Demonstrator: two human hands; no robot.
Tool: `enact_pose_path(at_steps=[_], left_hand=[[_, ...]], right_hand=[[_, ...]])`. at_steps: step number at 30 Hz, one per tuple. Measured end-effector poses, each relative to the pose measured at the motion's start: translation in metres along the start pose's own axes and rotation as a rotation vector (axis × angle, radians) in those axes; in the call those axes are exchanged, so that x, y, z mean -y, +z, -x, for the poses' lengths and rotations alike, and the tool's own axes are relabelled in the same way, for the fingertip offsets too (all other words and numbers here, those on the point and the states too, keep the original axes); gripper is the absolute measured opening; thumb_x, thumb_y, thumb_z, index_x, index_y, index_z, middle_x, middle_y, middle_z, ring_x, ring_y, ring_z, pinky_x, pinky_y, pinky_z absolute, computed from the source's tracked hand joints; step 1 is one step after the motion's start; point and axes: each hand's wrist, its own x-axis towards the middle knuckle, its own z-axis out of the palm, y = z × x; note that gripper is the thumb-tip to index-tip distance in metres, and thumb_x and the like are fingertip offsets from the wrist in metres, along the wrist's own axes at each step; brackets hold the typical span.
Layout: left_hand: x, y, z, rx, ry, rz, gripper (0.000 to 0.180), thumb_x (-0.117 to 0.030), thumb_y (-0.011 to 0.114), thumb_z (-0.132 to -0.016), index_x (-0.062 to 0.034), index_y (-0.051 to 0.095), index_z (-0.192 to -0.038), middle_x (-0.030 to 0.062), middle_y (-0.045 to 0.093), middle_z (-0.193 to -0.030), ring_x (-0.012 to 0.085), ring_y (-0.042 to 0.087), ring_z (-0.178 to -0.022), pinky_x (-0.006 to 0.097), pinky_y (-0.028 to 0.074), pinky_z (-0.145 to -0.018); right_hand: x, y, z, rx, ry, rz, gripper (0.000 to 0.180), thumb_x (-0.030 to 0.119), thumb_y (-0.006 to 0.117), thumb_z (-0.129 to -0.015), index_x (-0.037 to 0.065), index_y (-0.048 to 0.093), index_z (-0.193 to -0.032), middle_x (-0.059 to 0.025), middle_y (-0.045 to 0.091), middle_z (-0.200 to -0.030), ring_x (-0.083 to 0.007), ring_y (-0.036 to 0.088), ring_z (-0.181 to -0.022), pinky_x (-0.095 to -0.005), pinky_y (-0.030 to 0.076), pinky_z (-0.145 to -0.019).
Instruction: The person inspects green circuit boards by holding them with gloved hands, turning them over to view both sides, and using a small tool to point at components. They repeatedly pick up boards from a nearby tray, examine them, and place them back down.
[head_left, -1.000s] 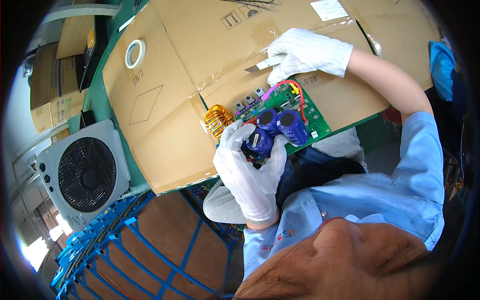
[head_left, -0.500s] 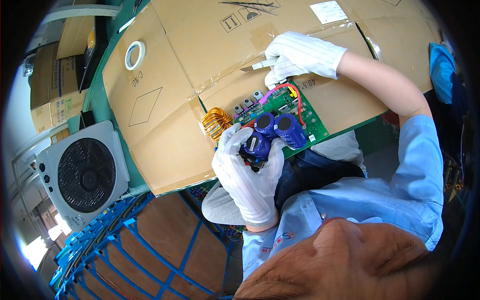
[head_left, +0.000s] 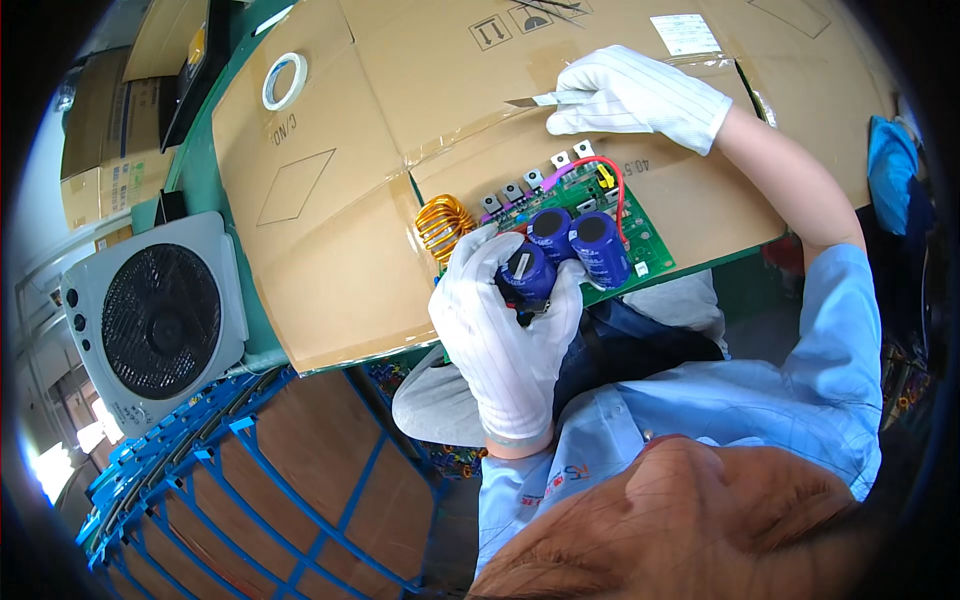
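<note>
A green circuit board (head_left: pixel 655 247) lies near the front edge of the cardboard, carrying large blue capacitors (head_left: pixel 600 250), a copper-wound coil (head_left: pixel 443 228), a red wire and a row of upright metal-tabbed parts. My left hand (head_left: pixel 505 330), in a white striped glove, is closed around the capacitor (head_left: pixel 530 270) at the board's near left, and its fingers hide part of that corner. Beyond the board's far edge, my gloved right hand (head_left: pixel 640 95) pinches a small knife (head_left: pixel 540 100), its pointed blade facing left. The knife is apart from the board.
Flattened cardboard (head_left: pixel 340 250) covers the green table. On it are a roll of white tape (head_left: pixel 285 82) and, at the far edge, a dark thin tool (head_left: pixel 550 10). A grey box fan (head_left: pixel 165 320) stands at left, above a blue rack (head_left: pixel 300 510). Blue cloth (head_left: pixel 895 165) hangs at right.
My right hand with the knife has lifted away from the board's far edge, up and to the right. My left hand keeps its hold on the capacitor. The whole view has shifted slightly.
</note>
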Motion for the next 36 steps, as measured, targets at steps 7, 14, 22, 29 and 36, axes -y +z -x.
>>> enact_pose_path(at_steps=[7, 14, 22, 29, 36], left_hand=[[0.001, -0.001, 0.006, 0.029, 0.012, -0.032, 0.059, -0.017, 0.086, -0.067, -0.007, 0.055, -0.116, 0.0169, 0.062, -0.111, 0.0342, 0.061, -0.1, 0.042, 0.045, -0.086], [0.001, 0.001, 0.007, 0.056, 0.079, -0.072, 0.059, -0.014, 0.085, -0.067, -0.0062, 0.055, -0.117, 0.0173, 0.062, -0.11, 0.0359, 0.06, -0.1, 0.044, 0.046, -0.086], [-0.007, 0.002, 0.014, 0.118, 0.05, -0.086, 0.045, -0.006, 0.073, -0.079, -0.0004, 0.055, -0.119, 0.0191, 0.058, -0.118, 0.0364, 0.056, -0.112, 0.045, 0.043, -0.1], [-0.012, -0.002, 0.008, 0.171, 0.076, -0.13, 0.038, -0.008, 0.069, -0.087, 0.0024, 0.053, -0.12, 0.0208, 0.055, -0.118, 0.0359, 0.055, -0.109, 0.044, 0.042, -0.101], [-0.01, 0.0, 0.011, 0.176, -0.053, -0.054, 0.036, -0.009, 0.065, -0.092, 0.0023, 0.05, -0.123, 0.0165, 0.054, -0.118, 0.0254, 0.056, -0.106, 0.039, 0.045, -0.097]], right_hand=[[0.017, -0.003, 0.017, 0.068, 0.023, -0.256, 0.049, 0.05, 0.066, -0.087, 0.001, 0.061, -0.085, -0.0171, 0.057, -0.079, -0.0315, 0.057, -0.076, -0.041, 0.042, -0.069], [0.017, 0.006, 0.031, 0.137, -0.21, -0.447, 0.044, 0.046, 0.067, -0.088, 0.003, 0.068, -0.095, -0.0154, 0.066, -0.088, -0.0308, 0.061, -0.083, -0.0374, 0.049, -0.08], [0.031, 0.009, 0.038, 0.139, -0.338, -0.284, 0.042, 0.041, 0.069, -0.082, 0.0, 0.063, -0.091, -0.0223, 0.064, -0.094, -0.0375, 0.062, -0.09, -0.0428, 0.048, -0.08], [0.019, 0.031, 0.023, -0.201, -0.559, -0.236, 0.035, 0.039, 0.068, -0.082, 0.004, 0.064, -0.083, -0.018, 0.062, -0.075, -0.0394, 0.06, -0.071, -0.0451, 0.049, -0.065], [0.006, 0.031, 0.016, -0.113, -0.451, -0.404, 0.034, 0.035, 0.068, -0.083, 0.002, 0.063, -0.085, -0.0183, 0.063, -0.079, -0.037, 0.059, -0.073, -0.0432, 0.047, -0.067]])
